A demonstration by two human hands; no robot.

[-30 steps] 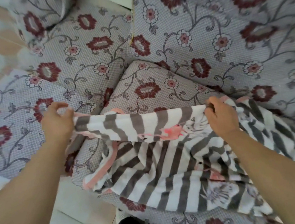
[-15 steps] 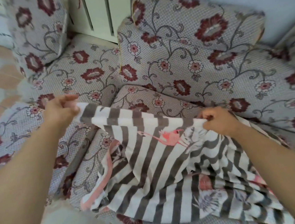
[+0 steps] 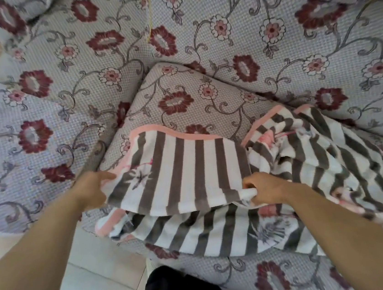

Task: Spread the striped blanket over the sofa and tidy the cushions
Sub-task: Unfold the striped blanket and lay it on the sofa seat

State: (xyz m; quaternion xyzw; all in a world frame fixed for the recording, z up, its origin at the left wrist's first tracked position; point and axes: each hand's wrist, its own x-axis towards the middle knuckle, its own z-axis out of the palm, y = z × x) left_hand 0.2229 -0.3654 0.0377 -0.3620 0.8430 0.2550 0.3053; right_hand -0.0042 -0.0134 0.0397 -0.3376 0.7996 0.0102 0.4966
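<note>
From the head view, the striped blanket (image 3: pixel 188 169) lies bunched over the loose floral cushion (image 3: pixel 179 91) on the sofa (image 3: pixel 293 38). The left hand (image 3: pixel 93 191) grips the blanket's left edge; the right hand (image 3: pixel 264 189) pinches its near fold.

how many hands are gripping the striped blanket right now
2. The left hand holds the striped blanket at its left edge by the pink trim; the right hand pinches a fold at the near edge, toward the middle.
</note>
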